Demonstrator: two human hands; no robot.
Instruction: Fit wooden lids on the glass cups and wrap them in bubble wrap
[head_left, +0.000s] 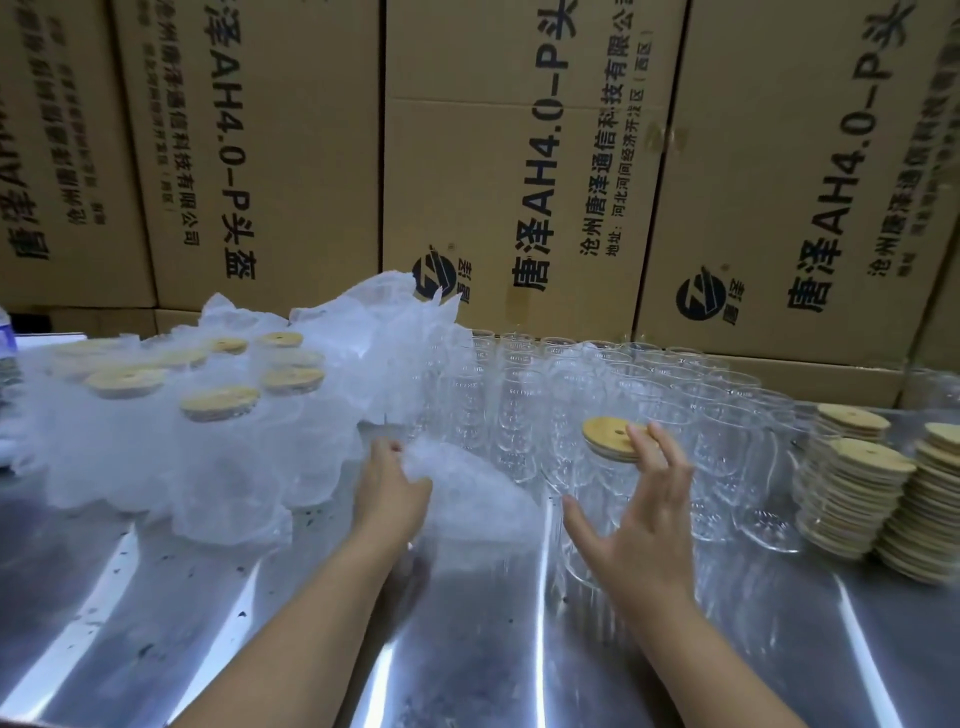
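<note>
Head view. Right of centre: wooden lid (610, 436) seated on a glass cup (589, 483) at the front of the bare glasses (519, 405). Right hand (641, 525) spread wide, fingers (647, 452) straight and apart, tips touching the lid's edge, gripping nothing. Left hand (392, 486) just left of the cup, curled and pinching a sheet of bubble wrap (467, 478) above the tabletop (208, 623). Probable handling: glass hard, slick, breakable, so best held round the body, not the rim; lid light, stiff, apt to tilt; wrap limp, almost weightless. Wrapped cups (218, 415) upper left; spare lid stacks (857, 499) far right.
</note>
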